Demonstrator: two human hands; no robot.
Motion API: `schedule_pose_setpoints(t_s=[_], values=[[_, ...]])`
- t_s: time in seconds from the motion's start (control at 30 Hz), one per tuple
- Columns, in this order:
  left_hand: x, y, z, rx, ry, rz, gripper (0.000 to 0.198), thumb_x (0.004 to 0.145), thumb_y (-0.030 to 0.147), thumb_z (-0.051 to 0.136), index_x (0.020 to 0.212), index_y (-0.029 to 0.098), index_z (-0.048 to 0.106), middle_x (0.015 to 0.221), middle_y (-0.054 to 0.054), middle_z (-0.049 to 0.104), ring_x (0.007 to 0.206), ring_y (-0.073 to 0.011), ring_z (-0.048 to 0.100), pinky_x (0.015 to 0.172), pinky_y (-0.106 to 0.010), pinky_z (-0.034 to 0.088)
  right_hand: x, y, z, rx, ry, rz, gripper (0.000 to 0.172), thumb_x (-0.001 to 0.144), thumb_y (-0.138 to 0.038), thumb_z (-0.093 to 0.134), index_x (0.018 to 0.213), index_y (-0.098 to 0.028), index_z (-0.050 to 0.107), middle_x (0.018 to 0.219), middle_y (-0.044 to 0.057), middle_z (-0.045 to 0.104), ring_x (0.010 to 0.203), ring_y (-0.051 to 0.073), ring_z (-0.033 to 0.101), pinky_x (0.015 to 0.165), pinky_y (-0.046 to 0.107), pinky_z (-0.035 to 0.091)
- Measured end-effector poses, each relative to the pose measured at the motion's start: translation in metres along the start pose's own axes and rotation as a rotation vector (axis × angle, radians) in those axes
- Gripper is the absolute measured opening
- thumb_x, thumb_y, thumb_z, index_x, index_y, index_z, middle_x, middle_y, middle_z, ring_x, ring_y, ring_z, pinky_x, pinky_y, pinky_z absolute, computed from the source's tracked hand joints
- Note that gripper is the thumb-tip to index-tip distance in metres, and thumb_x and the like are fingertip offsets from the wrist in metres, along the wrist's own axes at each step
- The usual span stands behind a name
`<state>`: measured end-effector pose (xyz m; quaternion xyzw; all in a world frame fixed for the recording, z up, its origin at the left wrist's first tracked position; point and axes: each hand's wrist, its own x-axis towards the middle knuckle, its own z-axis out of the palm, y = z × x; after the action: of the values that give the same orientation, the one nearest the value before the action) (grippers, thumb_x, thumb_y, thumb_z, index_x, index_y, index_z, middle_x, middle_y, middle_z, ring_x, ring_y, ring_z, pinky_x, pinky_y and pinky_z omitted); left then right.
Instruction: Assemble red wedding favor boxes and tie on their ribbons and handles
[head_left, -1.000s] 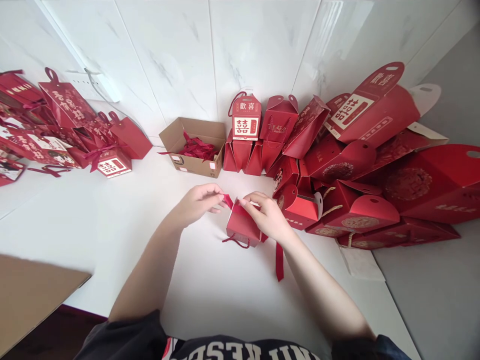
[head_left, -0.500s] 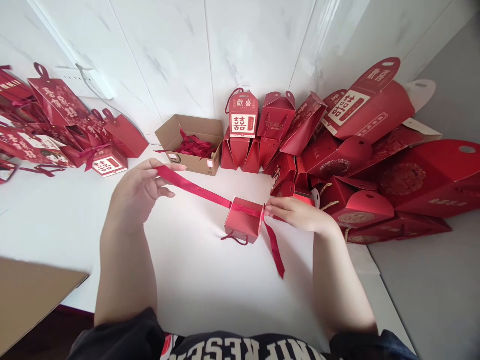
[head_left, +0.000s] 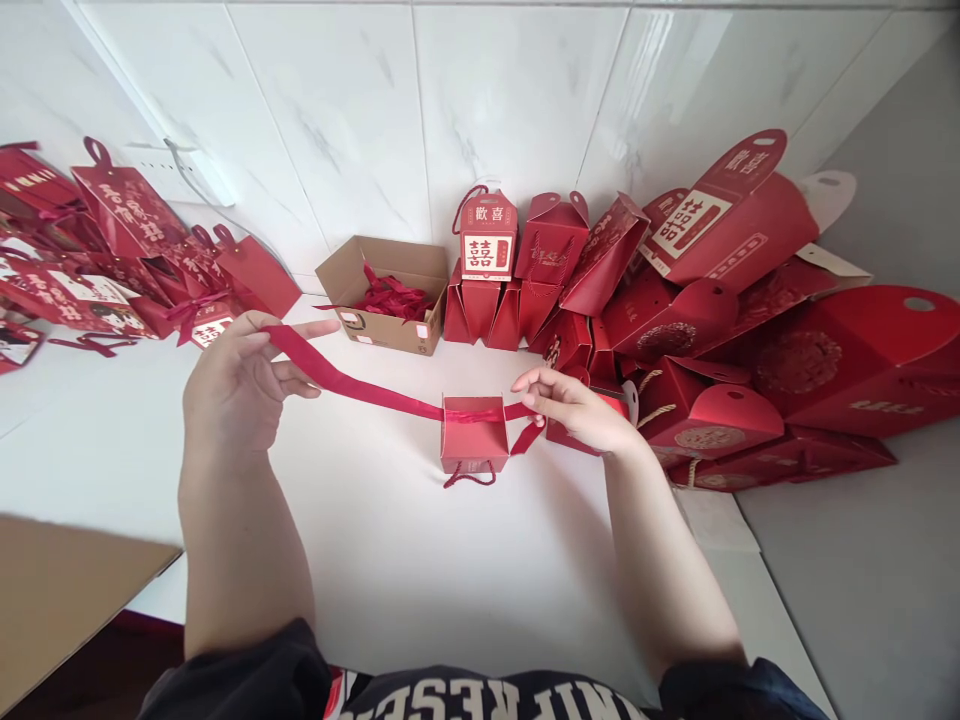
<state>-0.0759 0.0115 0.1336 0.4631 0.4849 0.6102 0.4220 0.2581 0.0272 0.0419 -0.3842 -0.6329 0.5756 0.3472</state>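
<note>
A small red gift box [head_left: 474, 440] with a cord handle stands on the white table [head_left: 420, 560] in front of me. A red ribbon [head_left: 360, 385] runs through its top and stretches out to both sides. My left hand [head_left: 236, 385] grips the long left end, raised and pulled out to the left. My right hand [head_left: 574, 405] pinches the short right end just beside the box, with the tail hanging below the fingers.
An open cardboard box [head_left: 386, 290] of red ribbons sits at the back by the tiled wall. Red gift boxes and bags are piled at the right [head_left: 720, 330] and at the left [head_left: 120, 270]. A brown cardboard flap [head_left: 67, 590] lies at the lower left.
My left hand drew the ribbon out through the box top, from beside the box far to the left. The short tail on the right has shortened, and the box has turned square to me.
</note>
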Motion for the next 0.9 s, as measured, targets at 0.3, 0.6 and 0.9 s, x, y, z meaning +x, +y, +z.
schedule_pose_setpoints(t_s=[0.3, 0.6, 0.9], values=[[-0.013, 0.009, 0.013, -0.036, 0.072, 0.086, 0.01, 0.072, 0.026, 0.055, 0.08, 0.02, 0.054, 0.082, -0.001, 0.076, 0.054, -0.0148, 0.065, 0.05, -0.026, 0.051, -0.02, -0.025, 0.003, 0.063, 0.103, -0.111, 0.018, 0.084, -0.038, 0.067, 0.087, -0.02, 0.069, 0.071, -0.001, 0.057, 0.06, 0.01, 0.048, 0.053, 0.023, 0.044], [-0.025, 0.015, 0.052, -0.075, -0.127, 0.157, 0.005, 0.081, 0.023, 0.051, 0.084, 0.021, 0.054, 0.084, 0.001, 0.076, 0.07, -0.017, 0.07, 0.048, -0.023, 0.051, -0.026, -0.049, 0.016, 0.299, 0.069, -0.136, 0.015, 0.082, -0.035, 0.07, 0.083, -0.021, 0.074, 0.077, 0.003, 0.068, 0.063, 0.014, 0.061, 0.056, 0.028, 0.052], [-0.036, 0.038, 0.098, 0.419, -0.363, 0.226, 0.013, 0.086, 0.029, 0.053, 0.086, 0.019, 0.061, 0.101, -0.005, 0.071, 0.092, -0.0212, 0.067, 0.064, -0.028, 0.056, -0.033, -0.073, 0.017, 0.072, 0.093, -0.343, 0.016, 0.078, -0.028, 0.075, 0.093, -0.027, 0.076, 0.08, 0.002, 0.072, 0.064, 0.016, 0.064, 0.053, 0.031, 0.053]])
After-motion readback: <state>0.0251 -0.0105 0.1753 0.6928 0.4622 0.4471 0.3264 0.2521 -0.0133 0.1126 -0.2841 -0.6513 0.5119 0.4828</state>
